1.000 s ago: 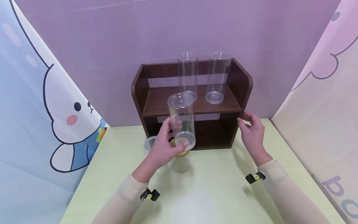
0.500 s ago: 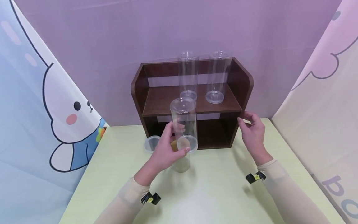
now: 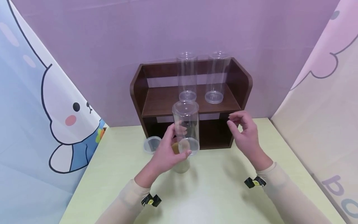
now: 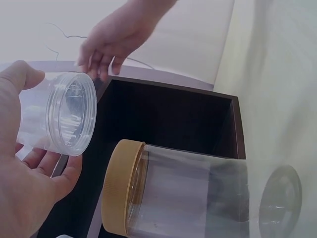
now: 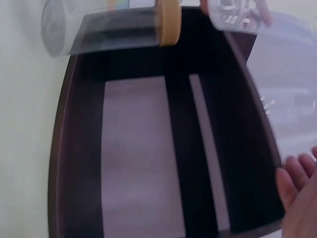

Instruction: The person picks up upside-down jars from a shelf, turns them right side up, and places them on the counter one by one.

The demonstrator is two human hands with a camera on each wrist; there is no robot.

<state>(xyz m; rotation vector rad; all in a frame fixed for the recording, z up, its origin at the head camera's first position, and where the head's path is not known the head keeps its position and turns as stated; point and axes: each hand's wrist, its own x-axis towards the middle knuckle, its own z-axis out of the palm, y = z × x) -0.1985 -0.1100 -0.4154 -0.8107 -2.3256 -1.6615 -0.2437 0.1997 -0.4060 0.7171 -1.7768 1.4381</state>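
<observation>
Right hand [image 3: 246, 133] moved inward from right edge of shelf unit [image 3: 246, 82], thumb and fingers apart; left hand [image 3: 167, 152] clamped on clear jar [image 3: 193, 126]; 2 tall jars [image 3: 186, 76] behind.

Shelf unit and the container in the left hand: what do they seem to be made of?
Shelf unit: wood or laminate board, probably, given its dark brown flat panels with a soft sheen.
Container: plastic or glass, likelier plastic; it is clear, with glossy highlights.

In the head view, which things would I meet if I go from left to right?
Rabbit print, translucent lid, left hand, gripped clear jar, right shelved jar, right hand.
</observation>
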